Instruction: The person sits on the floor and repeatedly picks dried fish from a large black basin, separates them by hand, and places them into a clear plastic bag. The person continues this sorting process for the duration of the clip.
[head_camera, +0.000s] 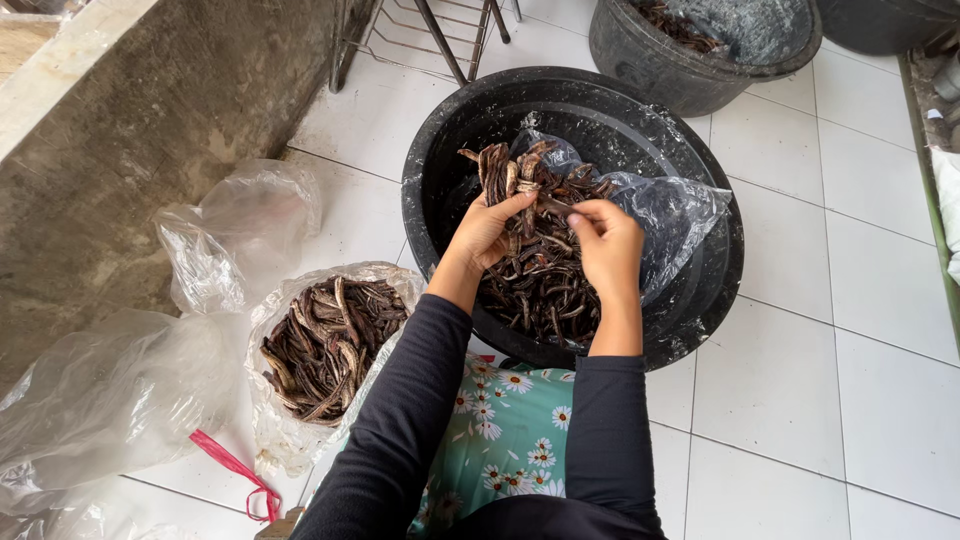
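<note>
Landmark: black basin (452, 205), round, standing on the white tiled floor (860, 400) directly in front of the seated person.
Work item: dark dried pods (540, 275), long, curved and shrivelled, heaped inside the basin on and in a clear plastic bag (680, 215).
Left hand (487, 230): over the basin centre, fingers curled and pinching a small bundle of pods that stands up above the heap.
Right hand (605, 240): just beside the left hand, over the basin, fingertips pressed together on a pod or two at the top of the same bundle.
Handling, weight: judged light; each pod looks dry and thin.
Handling, stiffness: judged stiff and brittle; a hard bend is likely to snap a pod.
Handling, surface: appears matte and ridged, not slippery; the plastic under it is slick and will shift.
Grip point: mid-length of a pod or around a loose bundle, with light pressure.
Left of the basin: an open clear bag of pods (325, 345) on the floor, touching the person's left sleeve.
Further left of the basin: crumpled empty bags (110, 400) and a red tie strip (235, 470).
Behind the basin: a second dark tub (650, 60) holding similar pods.
</note>
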